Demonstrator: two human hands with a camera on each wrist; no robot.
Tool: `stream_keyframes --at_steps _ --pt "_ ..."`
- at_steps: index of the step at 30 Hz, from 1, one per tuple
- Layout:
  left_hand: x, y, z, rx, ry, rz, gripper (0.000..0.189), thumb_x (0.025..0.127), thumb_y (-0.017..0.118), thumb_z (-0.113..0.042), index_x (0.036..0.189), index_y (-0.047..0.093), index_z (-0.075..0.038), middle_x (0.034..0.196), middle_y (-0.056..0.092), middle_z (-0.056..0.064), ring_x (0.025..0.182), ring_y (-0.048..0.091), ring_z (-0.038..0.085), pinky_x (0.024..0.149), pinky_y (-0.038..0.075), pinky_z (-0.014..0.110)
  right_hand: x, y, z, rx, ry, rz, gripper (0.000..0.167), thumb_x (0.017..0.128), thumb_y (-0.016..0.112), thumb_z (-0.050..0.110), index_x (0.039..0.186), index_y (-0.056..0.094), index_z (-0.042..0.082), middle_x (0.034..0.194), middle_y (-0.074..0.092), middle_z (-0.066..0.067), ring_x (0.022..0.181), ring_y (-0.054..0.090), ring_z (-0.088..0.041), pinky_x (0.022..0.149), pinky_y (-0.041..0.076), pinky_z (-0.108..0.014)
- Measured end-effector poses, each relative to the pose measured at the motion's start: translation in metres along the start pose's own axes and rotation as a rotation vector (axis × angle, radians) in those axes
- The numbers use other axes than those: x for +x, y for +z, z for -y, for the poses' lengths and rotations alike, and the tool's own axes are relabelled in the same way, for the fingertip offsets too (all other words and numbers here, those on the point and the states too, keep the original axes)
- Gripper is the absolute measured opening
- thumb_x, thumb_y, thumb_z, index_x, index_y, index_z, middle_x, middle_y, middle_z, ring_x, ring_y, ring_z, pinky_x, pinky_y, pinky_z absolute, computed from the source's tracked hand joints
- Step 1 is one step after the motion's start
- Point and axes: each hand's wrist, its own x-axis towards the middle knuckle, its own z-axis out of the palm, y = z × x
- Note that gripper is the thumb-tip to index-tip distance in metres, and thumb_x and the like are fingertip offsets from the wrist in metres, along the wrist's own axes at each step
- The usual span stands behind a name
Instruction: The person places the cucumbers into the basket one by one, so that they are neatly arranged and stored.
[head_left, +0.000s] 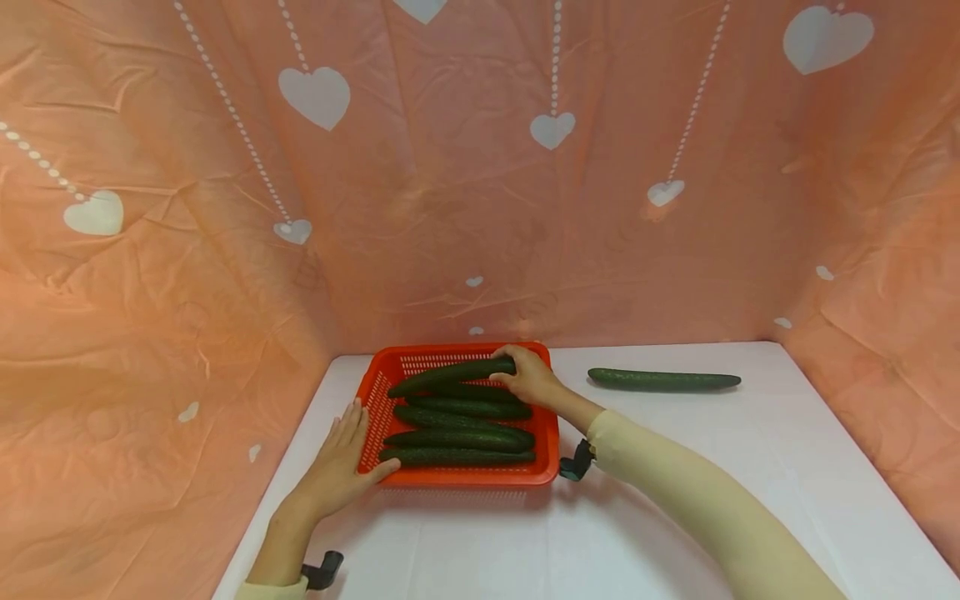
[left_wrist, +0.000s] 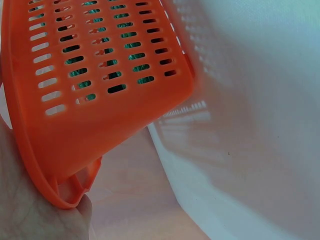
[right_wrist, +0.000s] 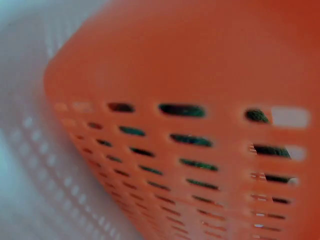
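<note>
In the head view, my right hand [head_left: 528, 377] grips the right end of a dark green cucumber [head_left: 450, 375] at the back of a red plastic basket [head_left: 480, 477]. That cucumber slants, its left end lower in the picture. Several more cucumbers [head_left: 457, 439] lie side by side beneath and in front of it, lengthwise in the basket. My left hand [head_left: 337, 467] rests against the basket's left front corner, fingers straight and thumb along the rim. The left wrist view shows the slotted basket wall [left_wrist: 100, 120] beside that palm. Only the basket's side [right_wrist: 200, 60] fills the right wrist view; the hand is hidden there.
A single cucumber [head_left: 663, 381] lies on the white table [head_left: 675, 450] to the right of the basket. Pink-orange cloth [head_left: 450, 208] with white hearts encloses the table at the back and both sides. A dark wrist mount [head_left: 576, 461] hangs close to the basket's right edge.
</note>
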Motion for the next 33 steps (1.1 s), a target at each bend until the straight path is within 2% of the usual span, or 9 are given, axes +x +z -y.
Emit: stream_keyframes --at_steps 6,11,14,16,18,21,23,28,33 --pt "0.0 0.0 0.0 -0.01 0.003 -0.003 0.113 0.098 0.068 -0.064 0.166 0.017 0.011 0.178 0.002 0.027 0.165 -0.001 0.046 0.133 0.001 0.059 0.001 0.003 -0.002 -0.031 -0.007 -0.005 0.036 0.098 0.08 0.013 0.13 0.07 0.0 0.131 0.072 -0.019 0.121 0.069 -0.034 0.109 0.055 -0.05" --pt "0.0 0.003 0.001 -0.029 0.017 -0.029 0.113 0.097 0.07 -0.062 0.166 0.019 0.012 0.177 0.004 0.028 0.164 0.001 0.046 0.133 0.0 0.058 0.002 0.004 -0.003 -0.053 -0.02 -0.02 0.035 0.097 0.081 0.012 0.129 0.071 0.0 0.13 0.072 -0.019 0.123 0.067 -0.035 0.111 0.053 -0.051" --pt "0.0 0.003 0.001 -0.023 0.019 -0.03 0.113 0.097 0.07 -0.063 0.166 0.019 0.012 0.177 0.004 0.028 0.164 0.001 0.046 0.133 0.002 0.06 0.001 0.002 -0.005 -0.043 -0.047 -0.037 0.034 0.098 0.08 0.013 0.129 0.071 0.001 0.131 0.07 -0.018 0.128 0.064 -0.037 0.116 0.047 -0.056" --pt "0.0 0.002 0.001 -0.013 0.016 -0.02 0.114 0.097 0.069 -0.063 0.166 0.018 0.011 0.177 0.003 0.028 0.164 0.0 0.046 0.132 0.004 0.062 0.0 -0.001 -0.006 -0.025 -0.07 -0.05 0.033 0.099 0.079 0.013 0.129 0.071 0.003 0.133 0.069 -0.018 0.132 0.061 -0.038 0.122 0.039 -0.06" --pt "0.0 0.001 0.001 -0.003 0.009 -0.01 0.113 0.098 0.068 -0.064 0.166 0.017 0.011 0.177 0.001 0.027 0.164 0.0 0.046 0.133 0.004 0.061 -0.003 -0.006 -0.009 -0.002 -0.089 -0.067 0.032 0.099 0.078 0.012 0.129 0.072 0.003 0.135 0.068 -0.018 0.136 0.058 -0.04 0.124 0.036 -0.062" --pt "0.0 0.0 0.001 0.006 0.004 -0.003 0.113 0.099 0.067 -0.064 0.167 0.016 0.01 0.178 0.0 0.027 0.164 -0.001 0.046 0.132 0.004 0.062 -0.009 -0.018 -0.016 0.009 -0.113 -0.096 0.031 0.1 0.077 0.01 0.129 0.072 0.002 0.137 0.067 -0.02 0.138 0.057 -0.041 0.123 0.037 -0.061" --pt "0.001 0.0 0.001 0.003 0.003 -0.003 0.113 0.099 0.067 -0.064 0.167 0.016 0.01 0.178 -0.001 0.027 0.164 -0.001 0.046 0.133 0.003 0.061 -0.012 -0.027 -0.021 0.013 -0.118 -0.118 0.031 0.1 0.076 0.008 0.129 0.071 0.001 0.138 0.067 -0.021 0.137 0.057 -0.042 0.119 0.043 -0.061" --pt "0.001 -0.001 0.001 -0.014 0.012 -0.003 0.114 0.098 0.069 -0.063 0.167 0.015 0.01 0.178 -0.002 0.027 0.165 -0.002 0.045 0.134 -0.001 0.056 -0.025 -0.05 -0.032 0.021 -0.104 -0.167 0.033 0.099 0.076 0.005 0.131 0.07 -0.003 0.133 0.067 -0.023 0.126 0.061 -0.045 0.114 0.047 -0.065" --pt "0.002 0.002 0.004 -0.008 0.013 -0.001 0.114 0.098 0.068 -0.063 0.167 0.014 0.01 0.178 -0.001 0.027 0.165 -0.001 0.045 0.133 0.001 0.059 -0.042 -0.073 -0.047 -0.011 -0.086 -0.203 0.034 0.099 0.076 0.005 0.132 0.069 -0.004 0.129 0.068 -0.025 0.122 0.063 -0.048 0.11 0.049 -0.067"
